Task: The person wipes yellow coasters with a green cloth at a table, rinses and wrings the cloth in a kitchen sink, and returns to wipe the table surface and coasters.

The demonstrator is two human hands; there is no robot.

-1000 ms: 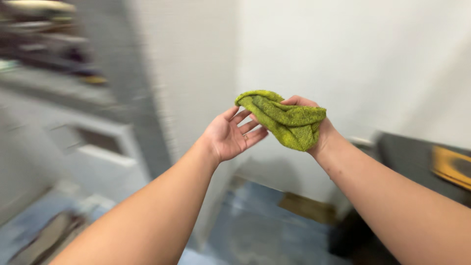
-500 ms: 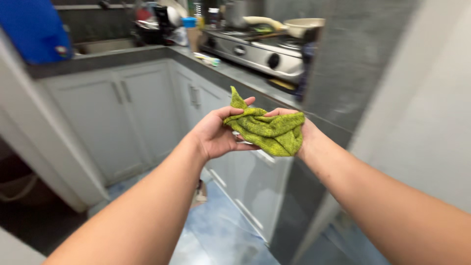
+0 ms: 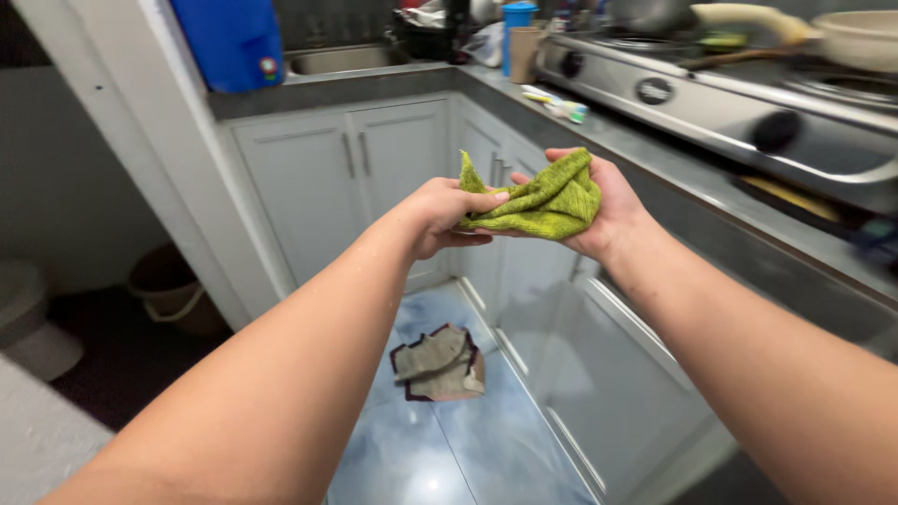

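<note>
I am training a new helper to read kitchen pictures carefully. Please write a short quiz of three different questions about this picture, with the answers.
1. True or false: the green cloth is held by both hands.
2. Multiple choice: what lies on the blue floor below the arms? A) a crumpled grey-brown rag B) a plate C) a spoon
3. Fill in: the stove stands on the ____ side of the picture.

Key
1. True: the left hand pinches one end, and the right hand cups the cloth from below.
2. A: the crumpled rag lies near the white cabinet doors.
3. Right, on the dark counter.
</note>
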